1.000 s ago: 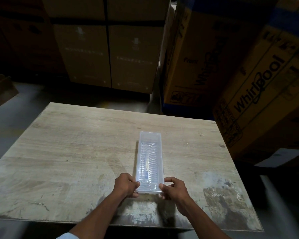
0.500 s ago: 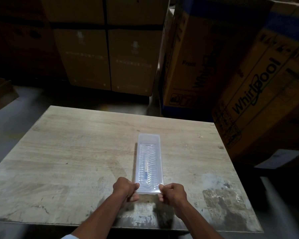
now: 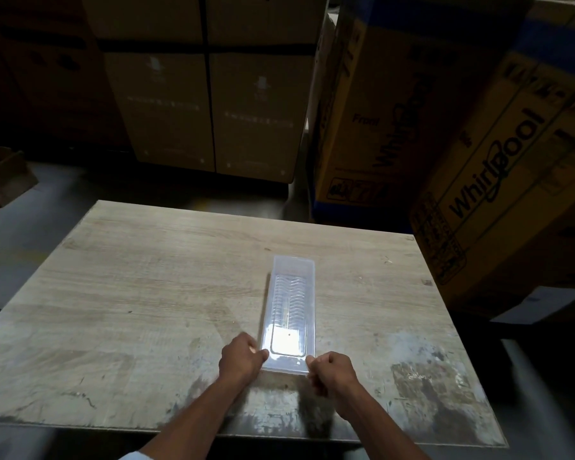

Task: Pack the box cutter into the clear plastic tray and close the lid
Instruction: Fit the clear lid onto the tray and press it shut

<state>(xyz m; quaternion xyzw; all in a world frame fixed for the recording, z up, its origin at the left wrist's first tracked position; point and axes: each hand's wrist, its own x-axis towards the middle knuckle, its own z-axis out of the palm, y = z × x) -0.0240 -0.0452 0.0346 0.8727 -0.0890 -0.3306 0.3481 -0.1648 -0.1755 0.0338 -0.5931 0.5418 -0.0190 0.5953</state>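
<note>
Clear plastic tray (image 3: pixel 289 313): long, narrow, ribbed top, lid down; lies lengthwise near-to-far on the wooden counter (image 3: pixel 146 293), right of centre. Glare covers its near end. Box cutter inside shows only as a faint thin line through the plastic; details unreadable. Left hand (image 3: pixel 243 358) curled, fingers pinching the tray's near left corner. Right hand (image 3: pixel 331 370) curled likewise on the near right corner. Cardboard cartons (image 3: pixel 478 154) stand beyond, dim.

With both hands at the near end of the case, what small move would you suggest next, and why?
Probably press the near corners down to snap the lid. The left hand and right hand pinch the clear case at its near end, lid apparently down; glare hides whether it has latched.
</note>
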